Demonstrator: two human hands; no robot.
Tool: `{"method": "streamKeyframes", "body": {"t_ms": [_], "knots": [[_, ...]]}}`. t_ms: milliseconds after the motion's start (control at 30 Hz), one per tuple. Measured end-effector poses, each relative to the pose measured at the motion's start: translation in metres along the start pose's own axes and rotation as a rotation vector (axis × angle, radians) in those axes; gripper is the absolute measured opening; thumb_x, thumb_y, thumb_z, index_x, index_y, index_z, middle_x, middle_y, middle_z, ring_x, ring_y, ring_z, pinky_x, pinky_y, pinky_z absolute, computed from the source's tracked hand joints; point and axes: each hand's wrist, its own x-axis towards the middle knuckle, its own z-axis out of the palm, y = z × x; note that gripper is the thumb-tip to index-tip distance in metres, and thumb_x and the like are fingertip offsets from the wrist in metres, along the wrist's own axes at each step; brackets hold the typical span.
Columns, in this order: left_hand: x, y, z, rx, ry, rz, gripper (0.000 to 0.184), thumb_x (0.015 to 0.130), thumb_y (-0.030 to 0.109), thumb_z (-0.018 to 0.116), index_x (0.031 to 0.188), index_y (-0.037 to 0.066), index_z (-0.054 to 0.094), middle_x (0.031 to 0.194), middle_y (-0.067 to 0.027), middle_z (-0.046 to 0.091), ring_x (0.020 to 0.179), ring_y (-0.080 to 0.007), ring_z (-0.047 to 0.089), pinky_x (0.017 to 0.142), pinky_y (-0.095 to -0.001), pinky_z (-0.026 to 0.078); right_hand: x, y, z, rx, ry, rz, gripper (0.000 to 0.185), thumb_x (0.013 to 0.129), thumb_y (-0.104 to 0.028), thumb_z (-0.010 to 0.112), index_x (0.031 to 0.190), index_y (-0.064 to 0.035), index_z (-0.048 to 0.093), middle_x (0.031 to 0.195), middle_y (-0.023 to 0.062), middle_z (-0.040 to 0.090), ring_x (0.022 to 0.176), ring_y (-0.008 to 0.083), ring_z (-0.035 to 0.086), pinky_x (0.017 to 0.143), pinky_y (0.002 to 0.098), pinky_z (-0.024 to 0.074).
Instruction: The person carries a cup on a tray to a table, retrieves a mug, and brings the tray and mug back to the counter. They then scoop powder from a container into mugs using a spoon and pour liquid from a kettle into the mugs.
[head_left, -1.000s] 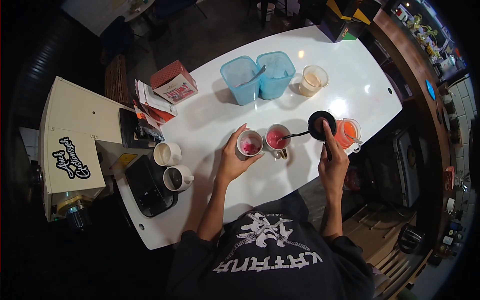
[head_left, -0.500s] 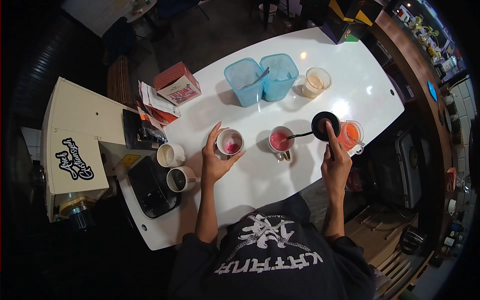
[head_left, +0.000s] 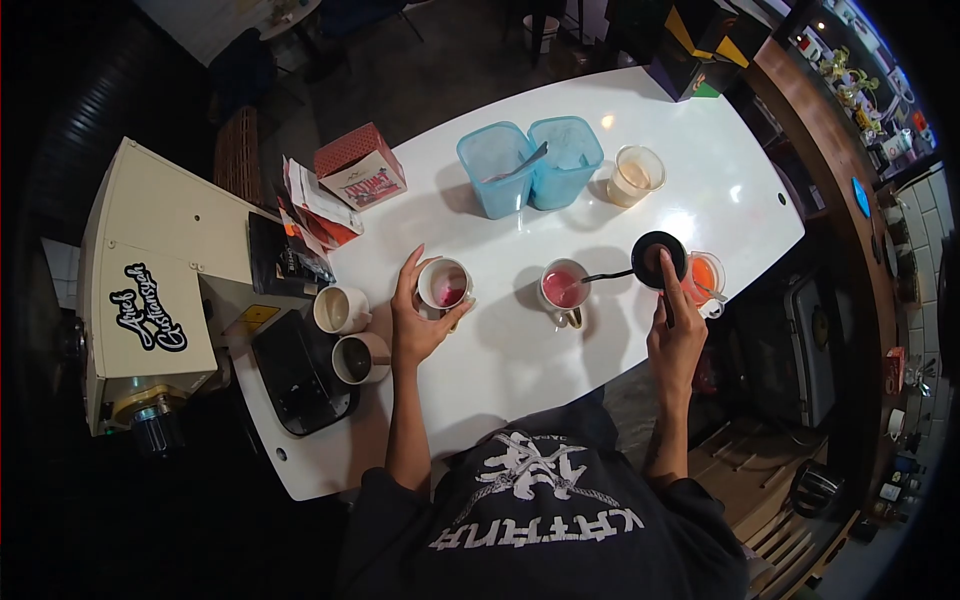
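Observation:
My left hand (head_left: 416, 335) is wrapped round a white cup (head_left: 440, 275) with pink-red residue inside, tilted above the table. My right hand (head_left: 676, 345) grips a black handheld frother (head_left: 647, 256), one finger resting on its round top. The frother's thin black shaft reaches left into a second cup (head_left: 549, 298) with pink liquid in it, standing on the table with its handle toward me. Close beside my right hand, partly covered by the frother, stands a clear jug (head_left: 706, 273) with orange-red liquid and a spoon.
Two blue containers (head_left: 487, 170), one with a spoon, stand at the back of the white table (head_left: 450, 385) beside a plastic cup (head_left: 638, 172). To the left are two mugs (head_left: 343, 312), a red-and-white box (head_left: 365, 180), pouches (head_left: 315, 200) and a cream machine (head_left: 165, 230).
My left hand has shifted slightly left and tilted its cup more to the side. The frother stays in my right hand, its shaft still in the second cup. The view has shifted a little.

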Motion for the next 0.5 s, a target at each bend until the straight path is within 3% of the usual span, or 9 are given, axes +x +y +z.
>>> {"method": "streamKeyframes", "body": {"t_ms": [200, 300, 500], "knots": [[-0.0028, -0.0013, -0.002, -0.022, 0.017, -0.026, 0.097, 0.068, 0.002, 0.089, 0.148, 0.003, 0.033, 0.128, -0.0156, 0.059, 0.114, -0.0239, 0.062, 0.099, -0.0374, 0.053, -0.0025, 0.0033, 0.0014, 0.008, -0.006, -0.009, 0.072, 0.086, 0.01, 0.059, 0.145, -0.0286, 0.051, 0.082, 0.0155, 0.06, 0.071, 0.0336, 0.064, 0.065, 0.0446, 0.0485], [-0.0032, -0.0001, -0.0046, -0.02, 0.014, -0.045, 0.099, 0.068, -0.004, 0.086, 0.149, 0.003, 0.03, 0.132, -0.0167, 0.057, 0.12, -0.025, 0.059, 0.104, -0.0392, 0.05, -0.0018, 0.0052, 0.0024, 0.023, -0.001, -0.018, 0.072, 0.086, 0.011, 0.059, 0.146, -0.0289, 0.051, 0.082, 0.0154, 0.06, 0.07, 0.033, 0.063, 0.065, 0.0438, 0.0482], [-0.0051, -0.0025, -0.0061, -0.006, 0.018, -0.036, 0.095, 0.069, -0.003, 0.085, 0.148, 0.003, 0.032, 0.129, -0.0165, 0.058, 0.119, -0.0244, 0.059, 0.104, -0.0394, 0.05, -0.0001, 0.0047, 0.0019, 0.026, -0.039, -0.015, 0.075, 0.084, 0.012, 0.057, 0.146, -0.0296, 0.05, 0.077, 0.0137, 0.055, 0.063, 0.0303, 0.057, 0.063, 0.0423, 0.0467]]}}
